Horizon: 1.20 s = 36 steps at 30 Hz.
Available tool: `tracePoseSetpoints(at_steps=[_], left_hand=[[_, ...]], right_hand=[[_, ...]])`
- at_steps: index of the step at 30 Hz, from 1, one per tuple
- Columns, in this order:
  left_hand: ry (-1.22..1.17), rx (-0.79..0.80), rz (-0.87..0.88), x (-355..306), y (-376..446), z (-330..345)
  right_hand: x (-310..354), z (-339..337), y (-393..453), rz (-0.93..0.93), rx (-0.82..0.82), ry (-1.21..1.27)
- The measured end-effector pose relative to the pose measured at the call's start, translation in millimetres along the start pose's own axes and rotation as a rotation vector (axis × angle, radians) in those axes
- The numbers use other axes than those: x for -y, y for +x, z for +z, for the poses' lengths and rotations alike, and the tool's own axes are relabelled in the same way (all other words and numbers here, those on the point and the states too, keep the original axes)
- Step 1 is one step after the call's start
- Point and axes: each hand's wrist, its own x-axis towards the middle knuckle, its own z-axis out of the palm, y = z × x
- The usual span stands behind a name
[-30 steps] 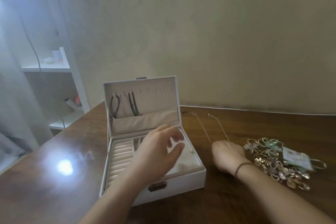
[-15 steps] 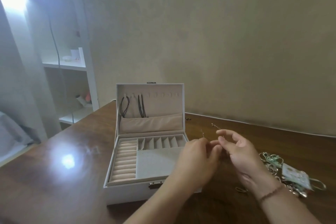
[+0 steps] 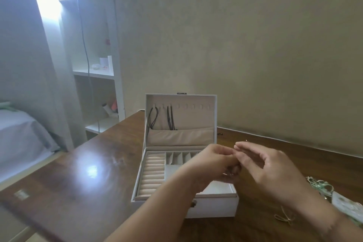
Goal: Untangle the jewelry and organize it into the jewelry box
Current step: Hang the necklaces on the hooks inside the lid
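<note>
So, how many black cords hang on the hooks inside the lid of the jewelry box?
2. One black cord hangs from a hook at the lid's far left; the other hangs just to its right. Their lower ends go into the beige pocket, so anything inside it is hidden.

A plain beige wall [image 3: 255, 55] rises behind the glossy dark wooden worktop [image 3: 94, 179], which mirrors a bright spot of light. Left of it stands a white shelf unit [image 3: 98, 76] holding small items, a pale curtain [image 3: 35, 65] glowing with daylight, and a bed [image 3: 17, 133].
</note>
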Motion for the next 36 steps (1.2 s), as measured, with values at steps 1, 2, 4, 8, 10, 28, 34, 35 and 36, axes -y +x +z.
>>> tracePoseSetpoints(at_steps=[1, 2, 4, 8, 10, 28, 34, 35, 36], left_hand=[[0.063, -0.012, 0.020, -3, -3, -6], [0.139, -0.032, 0.045, -6, -6, -13], [0.295, -0.063, 0.082, -14, -11, -29], [0.479, -0.151, 0.091, -31, -18, -70], [0.483, -0.260, 0.088, -36, -18, -93], [1.149, -1.233, 0.010, -19, 49, -180], [1.164, -1.238, -0.025, -21, 51, -182], [1.161, -1.236, -0.033, -22, 51, -182], [1.156, -1.236, -0.042, -23, 52, -181]], right_hand=[[3, -5, 4, -0.015, 0.006, -0.080], [7, -9, 8, -0.005, 0.038, -0.105], [11, -16, 17, 0.049, 0.135, -0.081], [16, -17, 36, 0.160, 0.236, 0.160], [15, -10, 53, 0.220, 0.264, 0.390], [11, 91, 185, 0.228, -0.129, 0.448], [6, 112, 196, 0.128, -0.285, 0.132], [6, 114, 197, 0.120, -0.315, 0.102], [6, 117, 197, 0.115, -0.344, 0.080]])
